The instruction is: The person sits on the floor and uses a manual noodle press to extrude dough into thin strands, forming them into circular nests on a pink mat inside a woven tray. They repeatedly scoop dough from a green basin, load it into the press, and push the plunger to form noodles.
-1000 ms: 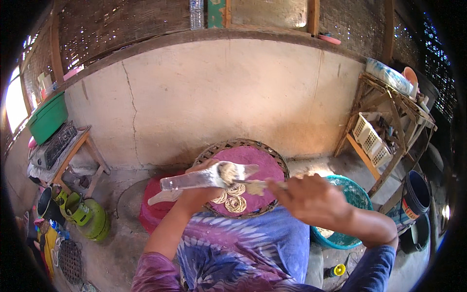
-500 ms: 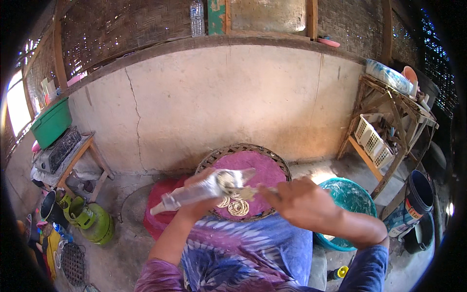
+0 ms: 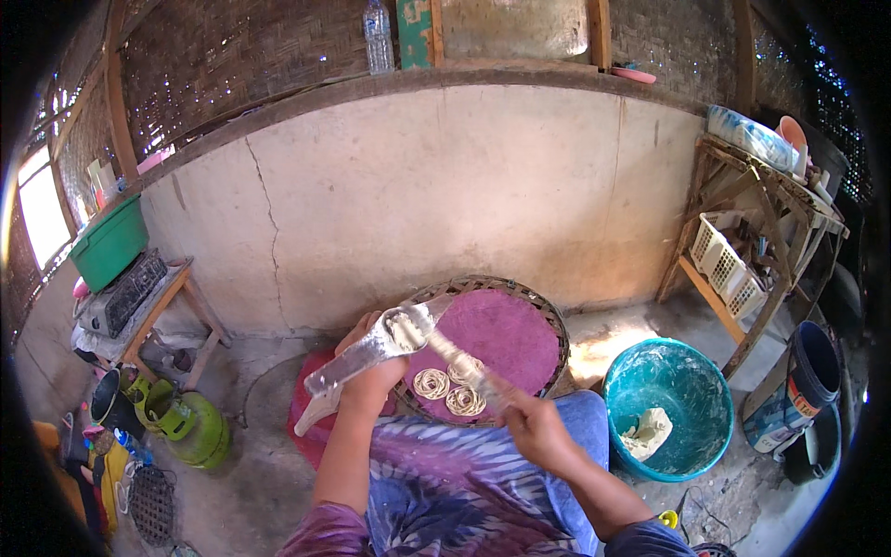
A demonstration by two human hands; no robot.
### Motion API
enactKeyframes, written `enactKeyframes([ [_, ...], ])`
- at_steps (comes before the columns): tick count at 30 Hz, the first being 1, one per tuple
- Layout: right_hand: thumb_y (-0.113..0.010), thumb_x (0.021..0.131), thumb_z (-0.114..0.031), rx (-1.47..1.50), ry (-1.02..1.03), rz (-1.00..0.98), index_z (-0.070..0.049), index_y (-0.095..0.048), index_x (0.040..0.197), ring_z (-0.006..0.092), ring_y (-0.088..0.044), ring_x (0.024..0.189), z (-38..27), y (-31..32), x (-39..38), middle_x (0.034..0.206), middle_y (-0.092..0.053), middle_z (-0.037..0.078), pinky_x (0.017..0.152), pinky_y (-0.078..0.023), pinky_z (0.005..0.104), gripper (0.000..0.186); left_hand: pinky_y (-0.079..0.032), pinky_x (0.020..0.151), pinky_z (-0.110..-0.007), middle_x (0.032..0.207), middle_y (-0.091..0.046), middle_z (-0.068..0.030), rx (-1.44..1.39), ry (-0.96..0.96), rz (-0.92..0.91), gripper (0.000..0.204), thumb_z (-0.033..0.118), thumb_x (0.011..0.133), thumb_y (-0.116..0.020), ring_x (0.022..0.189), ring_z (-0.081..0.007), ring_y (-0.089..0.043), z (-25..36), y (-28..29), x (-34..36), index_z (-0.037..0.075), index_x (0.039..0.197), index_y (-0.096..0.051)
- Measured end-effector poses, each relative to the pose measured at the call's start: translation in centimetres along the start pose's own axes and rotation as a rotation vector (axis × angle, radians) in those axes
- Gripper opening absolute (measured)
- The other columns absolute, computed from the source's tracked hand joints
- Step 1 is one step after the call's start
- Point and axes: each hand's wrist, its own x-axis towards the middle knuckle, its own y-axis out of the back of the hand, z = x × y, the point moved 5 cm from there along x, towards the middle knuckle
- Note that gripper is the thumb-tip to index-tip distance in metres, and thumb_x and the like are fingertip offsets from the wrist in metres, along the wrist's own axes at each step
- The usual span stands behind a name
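My left hand (image 3: 373,379) is wrapped round a long-handled metal hand press (image 3: 357,360), held tilted above my lap. Pale dough (image 3: 405,332) fills its cup. In my right hand (image 3: 538,434) is a slim stick-like tool (image 3: 455,356), smeared by motion and dough-coloured, its far end close to the cup; its exact kind cannot be made out. Below them, a round woven tray (image 3: 562,345) lined with purple cloth (image 3: 506,330) bears three coiled dough rings (image 3: 466,401) near its front edge.
Right of my lap stands a teal basin (image 3: 715,446) with a dough lump (image 3: 650,433) inside. Dark buckets (image 3: 812,371) and a wooden rack (image 3: 696,265) are farther right. At left are green gas cylinders (image 3: 200,432) and a low table with a stove (image 3: 121,297). A cracked wall (image 3: 418,186) rises behind the tray.
My right hand has moved left and nearer to me, and its tool now slants up to the cup. The press has shifted slightly left. The basin's dough lump has come into view.
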Motion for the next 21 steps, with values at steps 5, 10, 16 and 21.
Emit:
enactKeyframes([
  [5, -0.042, 0.088, 0.008, -0.073, -0.033, -0.04, -0.011, -0.045, 0.142, 0.0099, -0.047, 0.059, 0.4, 0.1, -0.6, 0.066, -0.054, 0.004, 0.057, -0.044, 0.0255, 0.058, -0.054, 0.07, -0.041, 0.088, -0.064, -0.0098, 0.086, -0.03, -0.087, 0.02, 0.021, 0.074, -0.065, 0.089, -0.0283, -0.064, 0.3, -1.3, -0.4, 0.009, 0.09, -0.064],
  [10, -0.048, 0.093, 0.0, 0.276, -0.028, -0.067, -0.007, -0.051, 0.136, 0.0068, -0.047, 0.062, 2.5, 1.1, -2.5, 0.072, -0.055, -0.001, 0.056, -0.04, 0.0215, 0.044, -0.052, 0.08, -0.04, 0.096, -0.067, -0.0086, -0.033, 0.104, -0.204, 0.03, 0.025, 0.073, -0.069, 0.09, -0.031, -0.064, -0.5, -3.0, 0.0, 0.013, 0.099, -0.065],
  [16, -0.048, 0.088, -0.007, -0.74, -0.667, 0.462, -0.002, -0.059, 0.125, 0.0256, -0.069, 0.077, 14.9, 17.3, -9.6, 0.088, -0.069, 0.018, 0.069, -0.053, 0.0398, 0.039, -0.05, 0.083, -0.041, 0.098, -0.068, -0.0138, -0.149, 0.19, -0.071, 0.041, 0.022, 0.075, -0.075, 0.092, -0.0313, -0.065, -3.7, 1.6, -3.0, 0.003, 0.109, -0.063],
  [21, -0.057, 0.081, -0.017, -1.115, -1.185, -0.123, -0.006, -0.07, 0.096, 0.0342, -0.066, 0.097, 24.2, 19.0, -18.2, 0.105, -0.067, 0.019, 0.082, -0.052, 0.0457, 0.023, -0.049, 0.072, -0.029, 0.093, -0.061, -0.008, -1.214, 0.535, -0.165, 0.03, 0.012, 0.084, -0.06, 0.078, -0.0142, -0.056, -9.4, 5.2, -5.2, -0.003, 0.109, -0.058],
])
